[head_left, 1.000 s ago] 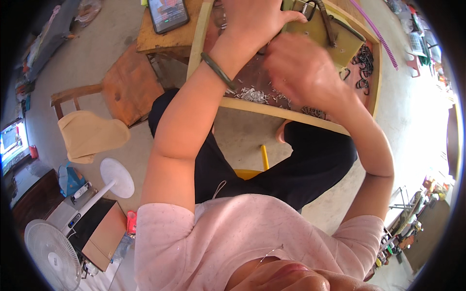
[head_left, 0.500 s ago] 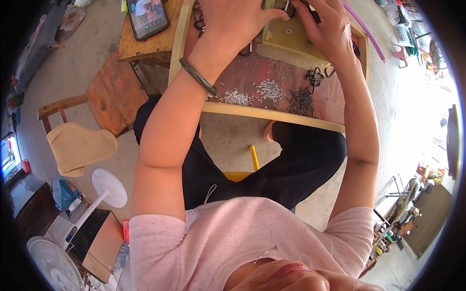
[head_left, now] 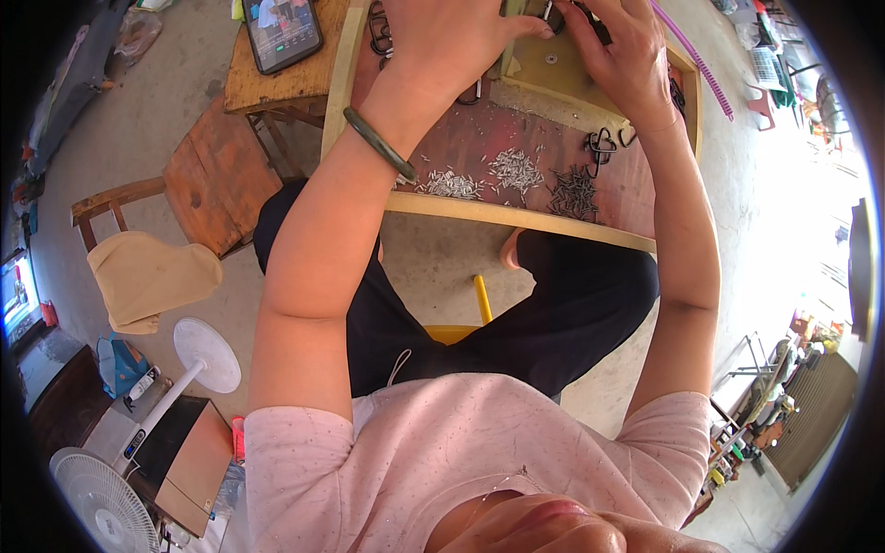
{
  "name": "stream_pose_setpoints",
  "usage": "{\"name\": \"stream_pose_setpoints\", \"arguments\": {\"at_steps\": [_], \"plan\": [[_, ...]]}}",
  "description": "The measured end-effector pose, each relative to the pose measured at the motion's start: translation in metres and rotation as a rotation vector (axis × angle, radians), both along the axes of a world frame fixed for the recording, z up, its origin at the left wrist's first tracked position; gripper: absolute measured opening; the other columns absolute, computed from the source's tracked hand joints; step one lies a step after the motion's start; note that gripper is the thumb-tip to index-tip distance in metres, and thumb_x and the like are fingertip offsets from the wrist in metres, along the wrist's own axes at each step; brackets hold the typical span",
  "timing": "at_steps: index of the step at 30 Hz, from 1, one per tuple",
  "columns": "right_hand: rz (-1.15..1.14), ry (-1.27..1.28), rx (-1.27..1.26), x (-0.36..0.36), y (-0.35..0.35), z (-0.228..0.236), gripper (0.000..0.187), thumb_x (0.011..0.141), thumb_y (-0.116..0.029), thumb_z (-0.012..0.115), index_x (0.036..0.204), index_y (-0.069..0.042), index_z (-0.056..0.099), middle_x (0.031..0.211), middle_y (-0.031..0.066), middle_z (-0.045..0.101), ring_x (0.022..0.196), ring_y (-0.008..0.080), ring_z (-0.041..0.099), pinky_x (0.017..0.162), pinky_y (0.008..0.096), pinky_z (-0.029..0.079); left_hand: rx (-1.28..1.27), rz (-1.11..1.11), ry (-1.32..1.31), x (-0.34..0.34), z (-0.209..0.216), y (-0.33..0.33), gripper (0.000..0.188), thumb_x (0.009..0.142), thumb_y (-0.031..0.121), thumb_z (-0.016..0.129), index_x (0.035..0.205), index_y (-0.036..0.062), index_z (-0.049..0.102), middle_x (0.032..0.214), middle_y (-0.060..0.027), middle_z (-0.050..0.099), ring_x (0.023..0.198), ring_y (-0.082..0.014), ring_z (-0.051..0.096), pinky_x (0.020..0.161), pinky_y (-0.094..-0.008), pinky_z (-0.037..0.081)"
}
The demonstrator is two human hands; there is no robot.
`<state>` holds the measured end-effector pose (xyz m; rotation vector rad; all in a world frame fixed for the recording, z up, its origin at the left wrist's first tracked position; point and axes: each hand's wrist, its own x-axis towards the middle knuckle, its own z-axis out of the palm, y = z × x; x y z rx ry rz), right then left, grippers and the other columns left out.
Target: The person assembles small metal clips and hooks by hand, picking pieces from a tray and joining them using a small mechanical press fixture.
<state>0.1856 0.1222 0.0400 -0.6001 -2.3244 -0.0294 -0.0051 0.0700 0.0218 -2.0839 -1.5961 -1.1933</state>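
Observation:
Both hands are at the top edge over a shallow wooden tray table [head_left: 516, 217] with a reddish bed. My left hand [head_left: 452, 37] wears a dark bangle on its wrist; its thumb points right against a small dark piece with a silvery part [head_left: 554, 13], and its other fingers are cut off by the edge. My right hand [head_left: 622, 55] is closed in a pinch at a small black piece [head_left: 599, 29]. Beneath them is a yellowish block [head_left: 558, 78]. Nearer lie silvery pin piles [head_left: 514, 170], a heap of dark pins [head_left: 573, 194] and black bent-wire hooks [head_left: 601, 147].
A phone [head_left: 281, 32] lies on a wooden table [head_left: 263, 88] at the left, beside a wooden chair [head_left: 217, 175] with a tan cloth [head_left: 152, 276]. A white fan [head_left: 103, 507] stands lower left. A purple coiled tube [head_left: 696, 60] runs past the tray's right side.
Both hands stay almost in place at the small dark piece, with only a very slight shift. The piles and hooks look unchanged.

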Motion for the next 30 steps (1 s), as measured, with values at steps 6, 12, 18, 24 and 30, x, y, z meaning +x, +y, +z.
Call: {"name": "stream_pose_setpoints", "arguments": {"at_steps": [6, 12, 18, 24, 30], "plan": [[-0.017, -0.089, 0.222, -0.007, -0.007, 0.011, 0.015, 0.078, 0.006, 0.07, 0.089, -0.002, 0.064, 0.104, 0.0142, 0.058, 0.097, 0.035, 0.063, 0.083, 0.0419, 0.053, 0.004, -0.003, 0.002, 0.0, 0.0, 0.001, 0.058, 0.065, 0.035, 0.093, 0.103, 0.0064, 0.06, 0.1, -0.0118, 0.061, 0.109, -0.0305, 0.056, 0.103, -0.0497, 0.035], [-0.094, -0.199, 0.158, -0.007, -0.017, 0.016, 0.019, 0.078, 0.004, 0.069, 0.095, -0.003, 0.065, 0.107, 0.0147, 0.062, 0.101, 0.0359, 0.065, 0.086, 0.0409, 0.054, 0.004, -0.001, -0.002, 0.001, 0.001, 0.001, 0.058, 0.065, 0.037, 0.092, 0.102, 0.0066, 0.059, 0.101, -0.0119, 0.06, 0.108, -0.0304, 0.055, 0.103, -0.0496, 0.034], [-0.105, 0.224, -0.49, -0.011, -0.019, 0.017, 0.024, 0.09, -0.003, 0.069, 0.114, 0.0, 0.067, 0.112, 0.0157, 0.069, 0.101, 0.0312, 0.069, 0.088, 0.0387, 0.054, -0.018, 0.003, -0.006, 0.001, 0.0, 0.001, 0.06, 0.065, 0.038, 0.093, 0.101, 0.007, 0.057, 0.099, -0.0113, 0.057, 0.107, -0.03, 0.054, 0.103, -0.049, 0.034], [-0.221, -0.012, -0.646, 0.002, 0.005, 0.015, 0.029, 0.091, -0.008, 0.073, 0.118, 0.002, 0.068, 0.102, 0.0135, 0.073, 0.092, 0.0231, 0.068, 0.083, 0.036, 0.054, -0.021, 0.019, -0.005, 0.002, 0.0, 0.001, 0.06, 0.064, 0.036, 0.093, 0.103, 0.0071, 0.058, 0.102, -0.0114, 0.059, 0.11, -0.03, 0.054, 0.104, -0.0493, 0.033], [-0.223, -0.03, -0.655, 0.002, 0.005, 0.013, 0.031, 0.09, -0.01, 0.074, 0.119, 0.002, 0.067, 0.101, 0.0131, 0.073, 0.09, 0.0224, 0.068, 0.082, 0.036, 0.054, -0.043, 0.024, -0.019, 0.001, 0.001, -0.001, 0.061, 0.063, 0.035, 0.094, 0.105, 0.0068, 0.059, 0.104, -0.0115, 0.061, 0.111, -0.0301, 0.054, 0.104, -0.0494, 0.033]]}}
